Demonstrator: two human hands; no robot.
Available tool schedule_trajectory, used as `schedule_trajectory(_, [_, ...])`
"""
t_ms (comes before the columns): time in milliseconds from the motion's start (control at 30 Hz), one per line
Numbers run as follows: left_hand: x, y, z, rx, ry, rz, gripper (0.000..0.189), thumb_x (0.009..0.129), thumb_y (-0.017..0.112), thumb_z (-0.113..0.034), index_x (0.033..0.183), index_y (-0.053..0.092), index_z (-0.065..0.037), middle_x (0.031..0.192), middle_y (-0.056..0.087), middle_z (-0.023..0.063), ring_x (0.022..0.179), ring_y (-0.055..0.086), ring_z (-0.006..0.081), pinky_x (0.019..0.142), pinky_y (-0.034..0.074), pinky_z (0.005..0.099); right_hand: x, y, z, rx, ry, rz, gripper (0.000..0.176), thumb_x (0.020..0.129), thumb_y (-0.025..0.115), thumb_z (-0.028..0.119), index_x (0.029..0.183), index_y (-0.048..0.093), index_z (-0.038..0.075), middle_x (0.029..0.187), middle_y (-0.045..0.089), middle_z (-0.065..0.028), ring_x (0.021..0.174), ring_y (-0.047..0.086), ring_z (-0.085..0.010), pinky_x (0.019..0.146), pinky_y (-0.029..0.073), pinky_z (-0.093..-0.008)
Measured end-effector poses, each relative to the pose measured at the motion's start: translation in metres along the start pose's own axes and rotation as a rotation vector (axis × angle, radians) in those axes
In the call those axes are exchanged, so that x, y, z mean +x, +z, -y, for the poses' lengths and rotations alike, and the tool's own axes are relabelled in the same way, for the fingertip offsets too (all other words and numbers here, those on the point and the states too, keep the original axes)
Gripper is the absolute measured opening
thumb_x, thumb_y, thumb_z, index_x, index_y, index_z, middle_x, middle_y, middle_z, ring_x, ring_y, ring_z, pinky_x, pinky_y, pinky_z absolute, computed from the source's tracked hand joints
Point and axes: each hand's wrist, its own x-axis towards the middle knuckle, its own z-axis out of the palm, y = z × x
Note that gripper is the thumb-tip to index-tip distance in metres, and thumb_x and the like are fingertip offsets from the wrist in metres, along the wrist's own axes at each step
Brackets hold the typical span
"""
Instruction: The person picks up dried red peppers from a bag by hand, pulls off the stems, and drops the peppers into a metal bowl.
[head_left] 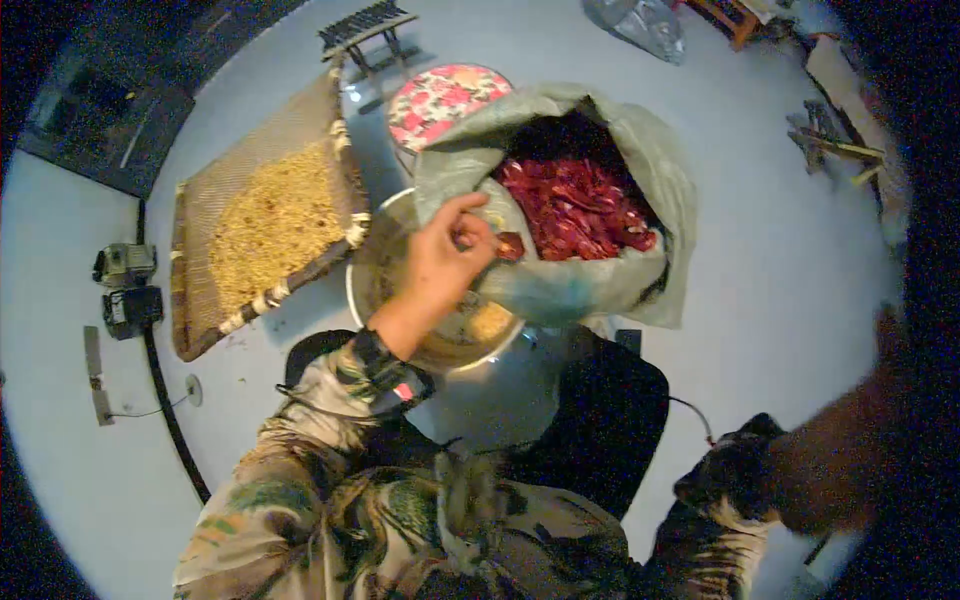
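My left hand (442,268) reaches over the rim of a round metal basin (360,285), its fingers curled together. A dark red dried chili (510,246) shows at its fingertips, against the edge of a green woven sack (675,230). Inside the open sack lies a heap of dried red chilies (580,205). A small patch of yellow bits (490,322) rests in the basin, partly behind my forearm. My right hand (840,455) is off to the lower right, dark and smeared, away from the sack; its fingers cannot be made out.
A woven tray (240,150) with yellow seeds (275,225) leans at the left. Behind the basin stands a round flower-patterned stool (445,105), with a small dark rack (365,30) farther back. A clear plastic bag (640,28) lies on the floor. Power plugs (130,290) sit at left.
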Motion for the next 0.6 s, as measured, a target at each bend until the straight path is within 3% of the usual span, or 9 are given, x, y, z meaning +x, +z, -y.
schedule_trajectory(133, [0.002,-0.001,-0.012,-0.14,-0.068,0.0,0.044,0.076,0.062,0.006,0.118,0.051,0.001,0.08,0.058,0.0006,0.072,0.052,0.005,0.067,0.043,0.0183,-0.062,0.005,-0.043,-0.099,0.347,-0.281,0.04,0.093,0.045,0.011,0.13,0.04,-0.004,0.127,0.048,-0.0272,0.108,0.056,-0.0355,0.092,0.045,-0.046])
schedule_trajectory(233, [0.006,-0.003,-0.012,-0.31,-0.175,0.013,0.046,0.076,0.061,0.007,0.119,0.05,0.001,0.08,0.058,0.0007,0.073,0.052,0.0048,0.066,0.042,0.017,-0.129,0.009,-0.097,-0.229,0.813,-0.291,0.029,0.091,0.051,0.007,0.119,0.053,-0.003,0.12,0.057,-0.015,0.109,0.055,-0.0238,0.095,0.043,-0.0347])
schedule_trajectory(300, [0.007,-0.005,-0.018,-0.374,-0.2,0.027,0.045,0.076,0.061,0.006,0.12,0.049,0.001,0.082,0.058,0.0007,0.074,0.053,0.0051,0.067,0.042,0.0174,-0.219,-0.002,-0.155,-0.284,0.922,-0.178,0.03,0.093,0.051,0.01,0.119,0.05,-0.004,0.115,0.057,-0.0133,0.102,0.056,-0.0206,0.093,0.044,-0.0333])
schedule_trajectory(333, [0.008,-0.006,-0.016,-0.39,-0.189,0.031,0.045,0.077,0.062,0.005,0.119,0.049,0.001,0.083,0.058,0.0007,0.075,0.054,0.0056,0.067,0.043,0.0179,-0.268,-0.006,-0.178,-0.385,1.003,-0.079,0.025,0.092,0.053,0.011,0.112,0.054,-0.003,0.109,0.058,-0.0102,0.1,0.056,-0.0188,0.089,0.044,-0.0302])
schedule_trajectory(367, [0.009,-0.006,-0.012,-0.41,-0.186,0.041,0.044,0.077,0.062,0.005,0.119,0.049,0.001,0.083,0.059,0.0007,0.075,0.055,0.006,0.068,0.044,0.0185,-0.319,-0.004,-0.195,-0.389,1.054,-0.056,0.018,0.09,0.054,0.009,0.103,0.057,-0.002,0.1,0.063,-0.0112,0.092,0.059,-0.0184,0.081,0.046,-0.0298])
schedule_trajectory(433, [0.012,-0.004,-0.005,-0.402,-0.145,0.059,0.042,0.078,0.062,0.003,0.118,0.05,0.001,0.085,0.06,0.0008,0.076,0.057,0.0074,0.07,0.045,0.02,-0.392,0.008,-0.206,-0.538,1.141,0.188,0.015,0.083,0.059,0.008,0.095,0.059,-0.001,0.081,0.065,-0.0182,0.073,0.062,-0.024,0.07,0.049,-0.0343])
schedule_trajectory(500, [0.015,-0.001,-0.004,-0.425,-0.186,0.076,0.04,0.079,0.061,0.002,0.118,0.051,0.0,0.085,0.06,0.0005,0.077,0.057,0.0073,0.072,0.045,0.0205,-0.463,0.021,-0.21,-0.521,1.254,0.489,0.023,0.08,0.057,0.012,0.1,0.061,0.001,0.09,0.066,-0.0197,0.086,0.063,-0.0336,0.072,0.049,-0.0427])
schedule_trajectory(533, [0.016,-0.002,-0.005,-0.432,-0.2,0.068,0.04,0.08,0.06,0.002,0.118,0.051,0.0,0.085,0.06,0.0004,0.077,0.057,0.0073,0.072,0.045,0.0207,-0.458,0.032,-0.204,-0.57,1.348,0.708,0.024,0.081,0.056,0.013,0.101,0.062,0.002,0.091,0.066,-0.0185,0.089,0.062,-0.0323,0.076,0.048,-0.0413])
schedule_trajectory(600, [0.018,0.002,-0.003,-0.374,-0.213,0.078,0.038,0.081,0.059,0.0,0.119,0.052,-0.003,0.087,0.059,-0.0013,0.079,0.055,0.0062,0.074,0.044,0.0212,-0.442,0.066,-0.199,-0.563,1.365,0.89,0.024,0.081,0.056,0.013,0.101,0.062,0.002,0.091,0.066,-0.0183,0.089,0.062,-0.032,0.076,0.048,-0.0411])
